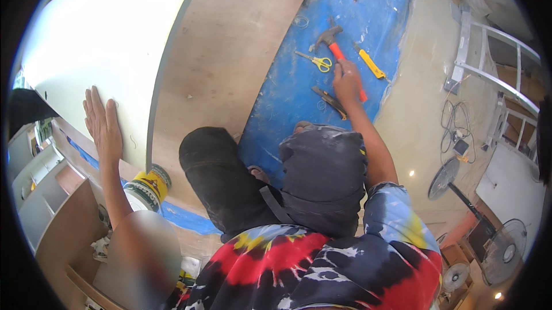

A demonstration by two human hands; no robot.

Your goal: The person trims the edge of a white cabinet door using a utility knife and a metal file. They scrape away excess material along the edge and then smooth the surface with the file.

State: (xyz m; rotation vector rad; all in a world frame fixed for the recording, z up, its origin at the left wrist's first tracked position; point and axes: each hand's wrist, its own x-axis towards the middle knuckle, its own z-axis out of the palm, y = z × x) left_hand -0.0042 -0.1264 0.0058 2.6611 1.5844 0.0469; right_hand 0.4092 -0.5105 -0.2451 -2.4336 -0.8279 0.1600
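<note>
My left hand [104, 123] lies flat, fingers stretched, on a large white panel [109, 34] at the left. Out over the blue sheet, my right hand [347, 83] is closed on the red handle of a claw hammer [336, 50], whose dark head points away from me. Left of the hammer lie yellow-handled scissors [322, 64]. To its right is a yellow box cutter [371, 63]. A dark cutter-like tool [329, 102] rests just left of my right hand; its exact kind is unclear.
The white panel lies over a brown board [213, 40], beside the blue sheet [270, 114]. A yellow and white bucket [150, 183] stands near my left forearm. At the right are a metal ladder [489, 28], a coiled cable [457, 129] and standing fans [506, 252].
</note>
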